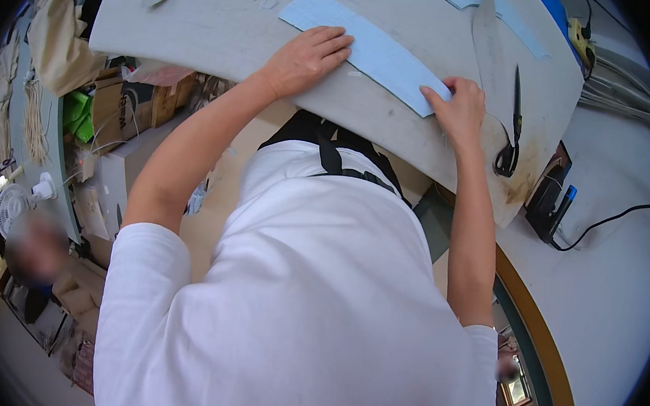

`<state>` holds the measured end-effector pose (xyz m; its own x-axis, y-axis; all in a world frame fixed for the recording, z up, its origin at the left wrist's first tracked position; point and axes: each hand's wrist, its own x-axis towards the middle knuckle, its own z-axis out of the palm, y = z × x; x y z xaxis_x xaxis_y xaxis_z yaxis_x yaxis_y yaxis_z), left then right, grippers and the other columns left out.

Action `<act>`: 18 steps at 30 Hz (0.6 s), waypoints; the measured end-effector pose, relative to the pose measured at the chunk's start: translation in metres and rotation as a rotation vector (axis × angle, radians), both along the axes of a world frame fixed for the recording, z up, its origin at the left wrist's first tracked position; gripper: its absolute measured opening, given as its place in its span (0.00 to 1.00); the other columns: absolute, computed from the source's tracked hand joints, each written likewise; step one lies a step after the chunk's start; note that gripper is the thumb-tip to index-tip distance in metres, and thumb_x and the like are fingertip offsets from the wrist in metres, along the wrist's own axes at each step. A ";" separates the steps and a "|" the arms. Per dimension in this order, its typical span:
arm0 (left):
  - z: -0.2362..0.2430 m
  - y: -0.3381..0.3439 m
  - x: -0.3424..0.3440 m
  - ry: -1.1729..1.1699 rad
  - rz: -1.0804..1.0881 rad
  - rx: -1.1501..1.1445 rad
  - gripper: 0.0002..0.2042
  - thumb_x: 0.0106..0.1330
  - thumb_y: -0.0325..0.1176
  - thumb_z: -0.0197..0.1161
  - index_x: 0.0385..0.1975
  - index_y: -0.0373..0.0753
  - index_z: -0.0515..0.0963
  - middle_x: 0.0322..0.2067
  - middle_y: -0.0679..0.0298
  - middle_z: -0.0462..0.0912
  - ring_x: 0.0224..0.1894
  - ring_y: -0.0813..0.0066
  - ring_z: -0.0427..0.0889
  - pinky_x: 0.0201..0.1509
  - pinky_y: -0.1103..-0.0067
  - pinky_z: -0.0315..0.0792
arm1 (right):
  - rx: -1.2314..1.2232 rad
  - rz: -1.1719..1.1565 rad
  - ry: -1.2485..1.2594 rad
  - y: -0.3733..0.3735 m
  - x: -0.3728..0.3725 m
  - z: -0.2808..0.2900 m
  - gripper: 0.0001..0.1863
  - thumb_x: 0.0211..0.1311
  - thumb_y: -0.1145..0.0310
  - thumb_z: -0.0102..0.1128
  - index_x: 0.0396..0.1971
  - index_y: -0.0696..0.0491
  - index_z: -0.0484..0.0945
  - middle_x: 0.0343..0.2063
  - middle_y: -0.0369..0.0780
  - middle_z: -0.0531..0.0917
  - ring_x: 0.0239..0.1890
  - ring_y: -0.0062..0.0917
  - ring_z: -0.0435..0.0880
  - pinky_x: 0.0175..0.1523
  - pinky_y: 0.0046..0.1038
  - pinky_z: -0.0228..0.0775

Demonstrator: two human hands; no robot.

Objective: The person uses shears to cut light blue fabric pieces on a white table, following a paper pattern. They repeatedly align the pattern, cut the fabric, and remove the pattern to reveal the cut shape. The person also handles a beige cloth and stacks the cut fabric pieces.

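Our white shirt (pixel 318 294) is filling the foreground, on our side of the pale blue fabric piece (pixel 386 54) lying on the worktop (pixel 201 33). Along the piece's near edge, our left hand (pixel 303 62) is resting, fingers together; at its right end, our right hand (pixel 460 113) is seemingly pinching, thumb on top. We are probably straightening it; the next move is likely calling for steady, even pressure.
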<state>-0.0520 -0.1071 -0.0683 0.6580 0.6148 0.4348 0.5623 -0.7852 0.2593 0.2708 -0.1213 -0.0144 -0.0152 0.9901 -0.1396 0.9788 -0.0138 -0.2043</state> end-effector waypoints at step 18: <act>-0.008 0.005 -0.004 -0.048 -0.034 0.052 0.16 0.57 0.26 0.60 0.46 0.33 0.79 0.56 0.56 0.78 0.60 0.57 0.75 0.64 0.65 0.71 | 0.179 0.131 0.062 -0.008 0.020 0.004 0.11 0.55 0.66 0.69 0.38 0.52 0.83 0.39 0.41 0.85 0.43 0.35 0.82 0.46 0.31 0.72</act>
<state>-0.0555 -0.1016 -0.0764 0.6557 0.5685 0.4968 0.5234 -0.8166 0.2435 0.2906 -0.1290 -0.0100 -0.1485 0.9879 0.0435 0.9553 0.1547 -0.2520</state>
